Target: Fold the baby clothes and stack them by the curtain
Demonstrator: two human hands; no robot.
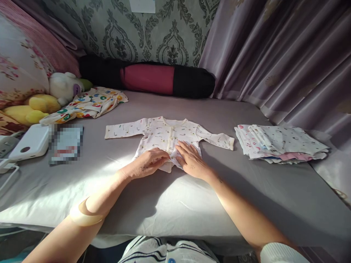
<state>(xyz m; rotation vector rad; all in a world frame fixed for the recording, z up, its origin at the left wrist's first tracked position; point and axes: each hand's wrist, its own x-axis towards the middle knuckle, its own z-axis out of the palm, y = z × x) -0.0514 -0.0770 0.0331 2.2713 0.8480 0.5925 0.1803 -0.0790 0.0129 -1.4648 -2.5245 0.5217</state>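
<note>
So, what's being worked on is a long-sleeved baby top (157, 137), lying front up in the middle of the grey sheet (233, 109), neckline pointing away from the person and both sleeves stretched out to the sides. Looks to me like the step in hand is sorting out the bottom of the front placket (170, 138). The left hand (149, 162) has thumb and fingertips drawn close together there, a narrow pinch that seems to have the edge, though I can't tell how much cloth is in it. The right hand (192, 160) is palm down on the panel next to it, fingers a bit spread and gripping nothing, basically acting as a weight. As for the next move, I'd say it calls for keeping that palm flat so the thin cotton-looking cloth doesn't slide while the pinch works the edge; tug too hard and the hem (166, 168) would probably bunch. The folded clothes (285, 140) sit off to the right, apart from the top.
</note>
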